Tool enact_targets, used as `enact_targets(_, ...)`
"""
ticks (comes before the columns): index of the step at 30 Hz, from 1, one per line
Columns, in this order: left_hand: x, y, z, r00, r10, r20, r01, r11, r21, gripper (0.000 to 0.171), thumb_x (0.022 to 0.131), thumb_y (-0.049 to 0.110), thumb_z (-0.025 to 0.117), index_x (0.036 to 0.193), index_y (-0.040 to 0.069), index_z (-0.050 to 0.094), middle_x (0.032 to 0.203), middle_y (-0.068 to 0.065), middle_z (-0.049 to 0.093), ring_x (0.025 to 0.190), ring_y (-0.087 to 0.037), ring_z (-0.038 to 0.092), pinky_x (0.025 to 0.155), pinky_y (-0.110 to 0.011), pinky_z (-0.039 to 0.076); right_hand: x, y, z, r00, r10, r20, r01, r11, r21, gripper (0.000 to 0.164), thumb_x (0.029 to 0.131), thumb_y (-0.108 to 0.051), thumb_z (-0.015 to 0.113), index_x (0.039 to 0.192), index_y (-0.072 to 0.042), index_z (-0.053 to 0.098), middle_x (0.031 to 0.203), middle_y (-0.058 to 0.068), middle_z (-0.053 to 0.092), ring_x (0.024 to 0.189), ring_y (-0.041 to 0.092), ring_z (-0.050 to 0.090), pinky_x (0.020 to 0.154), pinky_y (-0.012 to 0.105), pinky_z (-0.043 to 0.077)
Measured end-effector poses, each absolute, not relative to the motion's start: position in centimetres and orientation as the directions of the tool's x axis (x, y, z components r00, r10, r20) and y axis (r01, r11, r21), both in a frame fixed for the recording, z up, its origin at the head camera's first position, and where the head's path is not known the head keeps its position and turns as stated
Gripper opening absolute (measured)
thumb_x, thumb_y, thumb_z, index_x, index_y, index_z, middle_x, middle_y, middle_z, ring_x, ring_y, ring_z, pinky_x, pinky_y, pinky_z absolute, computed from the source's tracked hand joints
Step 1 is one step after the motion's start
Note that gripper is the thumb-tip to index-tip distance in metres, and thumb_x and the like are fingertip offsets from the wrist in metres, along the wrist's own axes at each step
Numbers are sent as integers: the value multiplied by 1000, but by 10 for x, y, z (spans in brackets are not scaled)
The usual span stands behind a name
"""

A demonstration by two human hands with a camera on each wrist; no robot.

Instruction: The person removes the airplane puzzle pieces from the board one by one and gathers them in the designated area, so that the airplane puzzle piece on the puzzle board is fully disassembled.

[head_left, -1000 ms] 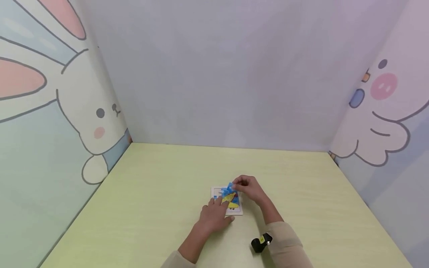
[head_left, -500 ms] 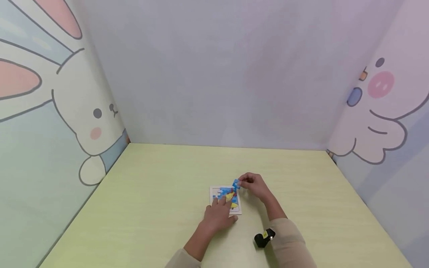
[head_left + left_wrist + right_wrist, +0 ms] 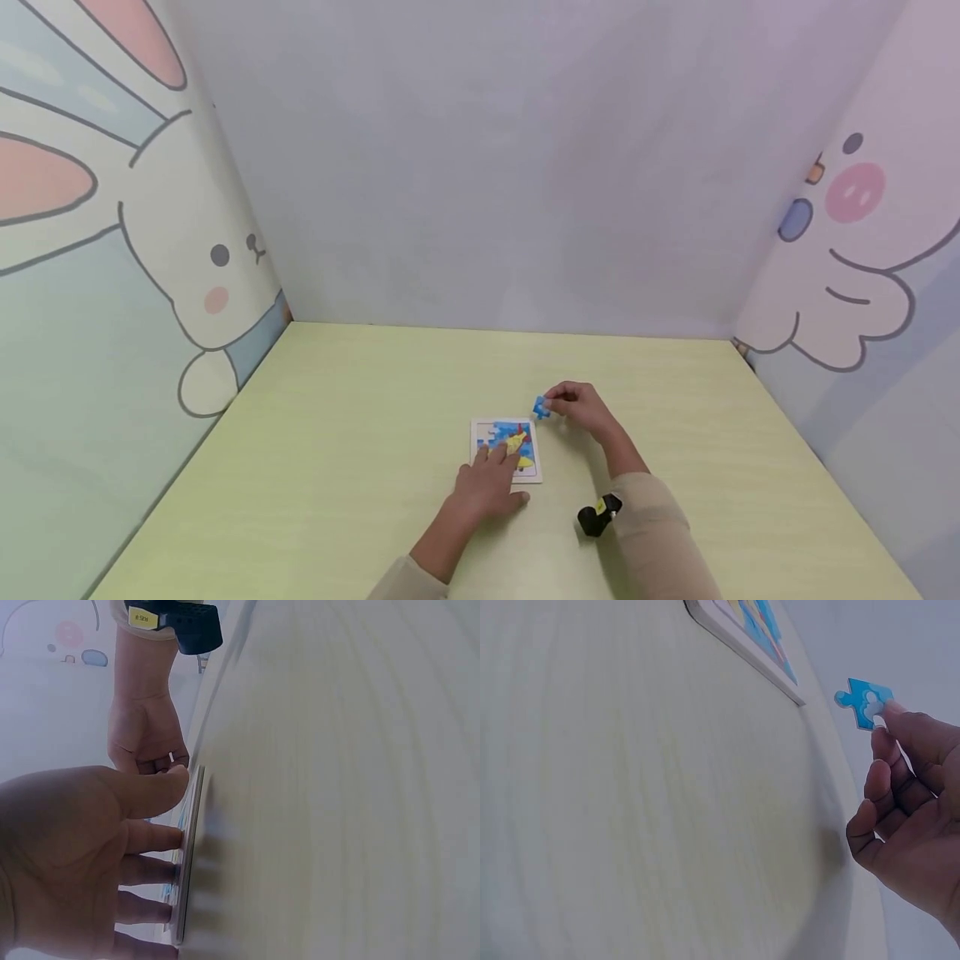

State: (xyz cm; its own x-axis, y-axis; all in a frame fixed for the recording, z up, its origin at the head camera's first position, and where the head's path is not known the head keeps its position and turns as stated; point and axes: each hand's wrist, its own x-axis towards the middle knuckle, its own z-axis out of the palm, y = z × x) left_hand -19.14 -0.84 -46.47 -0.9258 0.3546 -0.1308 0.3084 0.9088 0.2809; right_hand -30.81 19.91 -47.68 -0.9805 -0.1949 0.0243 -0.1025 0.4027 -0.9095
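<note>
A small jigsaw puzzle in a white frame [image 3: 537, 468] lies on the table, its picture blue with yellow and red parts. Pale bare patches show at its upper left. My left hand [image 3: 486, 487] rests with extended fingers on the puzzle's lower left part, hiding it, and the thumb is spread to the right. Just beyond the frame's upper right corner, my right hand [image 3: 587, 410] pinches a blue puzzle piece [image 3: 861, 703] between thumb and index finger. The piece has a white cloud-like mark and is held up over the table; the other fingers curl beneath.
The pale yellow-green table [image 3: 360, 400] meets a grey back wall [image 3: 480, 167]. Side walls carry a cartoon rabbit [image 3: 202, 267] and a pig [image 3: 862, 233]. A black wrist device [image 3: 597, 517] sits at the right sleeve.
My right hand has lifted the blue piece off the puzzle's upper right and carried it up and right, outside the frame. My left hand stays on the puzzle, shifted only slightly.
</note>
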Motion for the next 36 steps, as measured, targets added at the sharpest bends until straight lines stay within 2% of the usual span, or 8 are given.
enact_targets(12, -191, -11, -462, -925, 351, -145, 302, 911, 280, 58, 86, 45, 62, 134, 15, 51, 141, -7, 41, 129, -35, 33, 87, -55, 39, -319, 201, -479, -979, -198, -55, -50, 490, -870, 10, 87, -8, 64, 92, 0, 67, 78, 5, 59, 65, 20, 50, 57, 31, 43)
enact_targets(19, -192, -11, -461, -919, 365, -145, 314, 905, 288, 56, 86, 44, 62, 133, 16, 52, 140, -6, 42, 129, -35, 34, 86, -56, 40, -327, 198, -481, -984, -175, -30, -78, 577, -813, 7, 85, -6, 66, 88, -1, 68, 81, 4, 62, 71, 17, 52, 64, 29, 42)
enact_targets(23, -192, -11, -461, -919, 366, -146, 316, 906, 283, 57, 86, 45, 62, 133, 16, 52, 141, -6, 41, 129, -35, 34, 86, -56, 40, -330, 195, -484, -984, -175, -22, -91, 609, -788, 6, 85, -7, 66, 87, -2, 69, 80, 3, 61, 70, 17, 50, 63, 29, 42)
enact_targets(36, -193, -12, -462, -915, 377, -142, 328, 902, 280, 57, 86, 45, 62, 134, 16, 51, 141, -6, 42, 129, -34, 34, 87, -55, 40, -330, 206, -480, -990, -142, -23, -69, 614, -786, 9, 86, -7, 65, 91, -1, 69, 84, 6, 61, 73, 19, 51, 63, 31, 43)
